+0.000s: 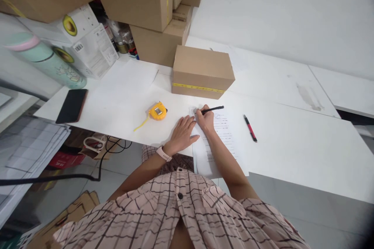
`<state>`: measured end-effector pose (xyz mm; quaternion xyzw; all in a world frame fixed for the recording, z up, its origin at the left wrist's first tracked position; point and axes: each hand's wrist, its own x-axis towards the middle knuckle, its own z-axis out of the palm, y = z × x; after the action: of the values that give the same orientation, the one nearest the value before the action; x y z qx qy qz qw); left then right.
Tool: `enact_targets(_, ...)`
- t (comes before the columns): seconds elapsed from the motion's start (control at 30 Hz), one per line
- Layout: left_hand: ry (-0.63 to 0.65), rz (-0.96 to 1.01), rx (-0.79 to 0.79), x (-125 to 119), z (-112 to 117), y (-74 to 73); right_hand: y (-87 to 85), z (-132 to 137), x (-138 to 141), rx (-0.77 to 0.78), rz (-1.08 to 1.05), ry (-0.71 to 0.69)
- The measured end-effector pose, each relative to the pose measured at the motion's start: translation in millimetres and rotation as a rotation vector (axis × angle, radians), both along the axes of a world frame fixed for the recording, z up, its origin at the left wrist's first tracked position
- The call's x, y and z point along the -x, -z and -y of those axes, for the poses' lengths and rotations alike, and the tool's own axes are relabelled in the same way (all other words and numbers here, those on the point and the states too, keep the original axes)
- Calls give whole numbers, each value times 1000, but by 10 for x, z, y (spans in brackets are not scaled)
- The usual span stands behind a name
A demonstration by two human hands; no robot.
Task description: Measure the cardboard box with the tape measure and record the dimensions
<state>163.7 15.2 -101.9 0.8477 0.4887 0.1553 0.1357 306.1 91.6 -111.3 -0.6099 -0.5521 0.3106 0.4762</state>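
A black pen is grasped in the grip of the right hand, atop a printed sheet on the surface. The left hand, grip released, is laid flat at the sheet's edge; beyond, a box is seen.

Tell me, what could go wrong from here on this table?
The printed sheet seems to overhang the front edge of the white table, so it might crease or slip under the right hand and its black pen. The smartphone lies by the edge; a bump could knock it off.
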Motion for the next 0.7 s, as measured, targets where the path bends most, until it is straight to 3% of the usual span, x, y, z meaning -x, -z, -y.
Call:
enact_targets(0.37,-7,-10,-13,-4,4,7,62,-20,-15,4,41,-16)
enact_targets(0.7,-1,4,-6,-1,0,15,-7,-8,-2,16,27,10)
